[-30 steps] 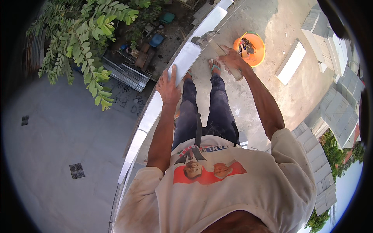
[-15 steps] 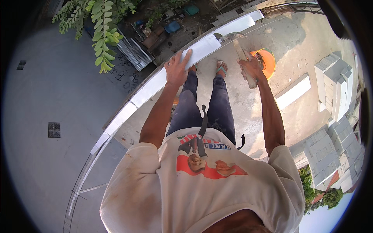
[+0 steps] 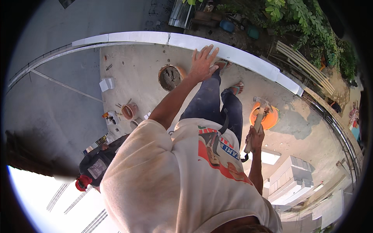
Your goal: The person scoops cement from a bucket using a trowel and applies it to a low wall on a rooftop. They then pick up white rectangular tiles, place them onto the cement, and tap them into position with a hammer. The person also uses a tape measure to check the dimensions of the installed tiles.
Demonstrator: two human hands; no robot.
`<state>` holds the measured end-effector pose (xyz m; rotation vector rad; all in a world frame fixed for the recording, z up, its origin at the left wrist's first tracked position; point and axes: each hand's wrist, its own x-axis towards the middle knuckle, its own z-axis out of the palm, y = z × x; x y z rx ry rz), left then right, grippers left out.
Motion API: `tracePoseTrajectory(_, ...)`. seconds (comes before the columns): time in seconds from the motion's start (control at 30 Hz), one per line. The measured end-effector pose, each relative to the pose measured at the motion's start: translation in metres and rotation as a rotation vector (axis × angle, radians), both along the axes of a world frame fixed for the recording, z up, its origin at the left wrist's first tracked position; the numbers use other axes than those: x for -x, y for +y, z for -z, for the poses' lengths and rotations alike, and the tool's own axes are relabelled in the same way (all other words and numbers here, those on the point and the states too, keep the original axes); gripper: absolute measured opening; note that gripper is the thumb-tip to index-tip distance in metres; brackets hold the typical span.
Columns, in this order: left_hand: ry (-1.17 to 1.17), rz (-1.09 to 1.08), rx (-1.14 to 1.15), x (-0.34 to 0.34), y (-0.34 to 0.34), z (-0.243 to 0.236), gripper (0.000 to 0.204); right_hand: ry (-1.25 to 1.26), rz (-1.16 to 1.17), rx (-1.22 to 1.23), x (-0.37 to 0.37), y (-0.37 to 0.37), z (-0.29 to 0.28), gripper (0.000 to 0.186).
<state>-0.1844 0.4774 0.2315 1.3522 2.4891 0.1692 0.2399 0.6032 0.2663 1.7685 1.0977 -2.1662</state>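
A curved row of white blocks [image 3: 248,60] runs across the top of a low wall in front of me. My left hand [image 3: 204,64] is open at the near edge of that row, fingers spread, its fingertips over the white face. Lower on the right, my right hand [image 3: 255,139] is closed round the wooden handle of a hammer [image 3: 257,123]. The hammer's grey head points away from me, over an orange tub [image 3: 276,116] on the floor. What lies inside the tub is partly hidden by the hammer.
A round bucket of wet mortar [image 3: 182,73] stands left of my legs, with a smaller bucket [image 3: 134,110] farther left. Stacked white blocks [image 3: 291,178] are at the lower right. Another person [image 3: 99,163] in a red cap is at lower left. Poles [image 3: 305,66] lie beyond the wall.
My view has swung to the left. My left hand has opened flatter, its fingers more spread on the block row. The right hand has drawn lower and nearer my body, still holding the hammer.
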Motion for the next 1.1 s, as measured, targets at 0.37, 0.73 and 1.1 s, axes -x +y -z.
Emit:
tracePoseTrajectory(0.37,0.087,-0.61,-0.262,0.144,-0.155,0.023,0.078,0.165,-0.837,-0.652,0.098,0.023,0.011,0.063)
tracePoseTrajectory(0.73,0.086,-0.57,0.148,0.267,-0.119,0.047,0.14,0.38,-0.923,-0.921,0.271,0.008,-0.025,0.073)
tracePoseTrajectory(1.1,0.062,-0.403,0.144,0.29,-0.125,0.063,0.156,0.421,-0.863,-1.102,0.313,-0.023,0.015,0.068)
